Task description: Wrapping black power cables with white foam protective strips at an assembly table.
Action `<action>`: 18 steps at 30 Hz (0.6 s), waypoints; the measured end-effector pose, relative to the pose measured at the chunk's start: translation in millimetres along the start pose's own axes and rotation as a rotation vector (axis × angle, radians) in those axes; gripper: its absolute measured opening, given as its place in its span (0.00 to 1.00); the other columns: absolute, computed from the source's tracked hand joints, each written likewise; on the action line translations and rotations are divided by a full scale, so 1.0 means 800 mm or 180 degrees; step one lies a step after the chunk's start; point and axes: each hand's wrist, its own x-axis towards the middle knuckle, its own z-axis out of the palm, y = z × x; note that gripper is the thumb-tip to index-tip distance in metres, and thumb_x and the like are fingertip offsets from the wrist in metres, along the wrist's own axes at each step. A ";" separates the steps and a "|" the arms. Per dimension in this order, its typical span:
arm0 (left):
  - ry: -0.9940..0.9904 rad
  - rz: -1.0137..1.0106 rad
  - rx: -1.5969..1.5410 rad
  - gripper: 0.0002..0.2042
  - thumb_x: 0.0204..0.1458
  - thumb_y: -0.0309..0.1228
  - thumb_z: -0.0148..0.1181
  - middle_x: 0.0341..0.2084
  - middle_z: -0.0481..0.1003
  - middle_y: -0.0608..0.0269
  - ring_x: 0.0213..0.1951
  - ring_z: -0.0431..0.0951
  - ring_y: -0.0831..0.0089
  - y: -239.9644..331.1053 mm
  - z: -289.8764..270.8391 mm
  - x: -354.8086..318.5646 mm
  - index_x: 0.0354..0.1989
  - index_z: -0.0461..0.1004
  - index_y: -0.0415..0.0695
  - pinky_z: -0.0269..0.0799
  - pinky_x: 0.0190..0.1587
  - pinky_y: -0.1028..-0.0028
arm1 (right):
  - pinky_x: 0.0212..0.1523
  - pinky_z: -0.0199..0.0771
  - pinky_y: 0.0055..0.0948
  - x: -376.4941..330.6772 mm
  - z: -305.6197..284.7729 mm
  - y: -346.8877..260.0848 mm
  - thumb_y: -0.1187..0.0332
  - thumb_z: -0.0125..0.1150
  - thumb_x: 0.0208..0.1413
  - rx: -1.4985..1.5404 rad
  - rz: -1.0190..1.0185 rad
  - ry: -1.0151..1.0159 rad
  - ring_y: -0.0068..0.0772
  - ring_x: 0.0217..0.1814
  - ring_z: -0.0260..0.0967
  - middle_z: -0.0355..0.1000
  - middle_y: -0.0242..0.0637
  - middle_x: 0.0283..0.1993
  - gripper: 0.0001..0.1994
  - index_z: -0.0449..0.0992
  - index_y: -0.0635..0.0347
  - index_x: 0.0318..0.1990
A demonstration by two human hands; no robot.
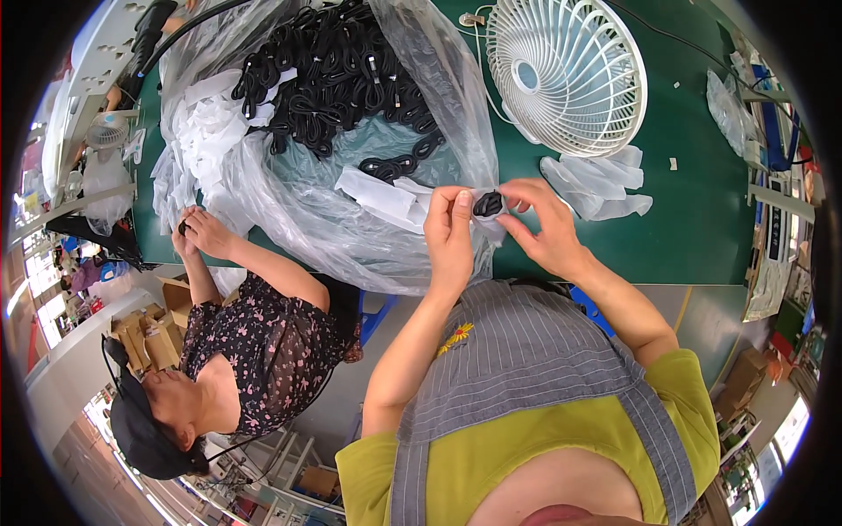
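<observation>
A bundled black cable (488, 204) is held up in front of me at the table's near edge, with thin translucent plastic (488, 230) around and below it. My left hand (450, 235) grips the bundle from its left side, thumb upright and fingers closed. On the other side, the thumb and fingertips of my right hand (551, 232) pinch at the plastic; exactly where they grip is partly hidden. Just beyond my left hand lie white plastic sleeves (379, 196) and a few loose coiled cables (390, 167).
A large clear bag (289, 237) spreads over the green table (693, 237), holding a heap of black cables (342, 74). White sleeves (197, 131) pile up at left. A white fan (570, 74) and flat clear sleeves (601, 182) are at right. A co-worker (254, 351) handles a small dark item at left.
</observation>
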 end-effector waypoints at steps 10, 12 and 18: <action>-0.0227 -0.0122 0.0563 0.06 0.61 0.27 0.53 0.30 0.72 0.66 0.35 0.70 0.78 -0.009 -0.009 0.007 0.34 0.72 0.38 0.66 0.38 0.78 | 0.28 0.73 0.33 0.001 -0.011 0.001 0.73 0.68 0.47 -0.0697 -0.0402 -0.0057 0.38 0.31 0.72 0.70 0.36 0.38 0.09 0.72 0.59 0.33; -0.0315 0.0256 0.0660 0.04 0.59 0.26 0.55 0.32 0.74 0.61 0.36 0.73 0.72 -0.008 -0.004 0.010 0.34 0.73 0.38 0.68 0.39 0.75 | 0.27 0.72 0.35 -0.005 -0.019 -0.002 0.72 0.66 0.49 -0.0703 -0.0507 -0.0042 0.41 0.30 0.72 0.69 0.35 0.38 0.09 0.69 0.59 0.31; -0.0723 0.1397 0.1604 0.02 0.53 0.24 0.58 0.34 0.74 0.56 0.39 0.74 0.60 0.020 0.038 0.002 0.33 0.74 0.41 0.71 0.40 0.67 | 0.31 0.72 0.32 -0.037 -0.044 0.011 0.76 0.63 0.51 -0.0430 0.0014 0.0086 0.43 0.33 0.70 0.69 0.42 0.39 0.09 0.66 0.60 0.34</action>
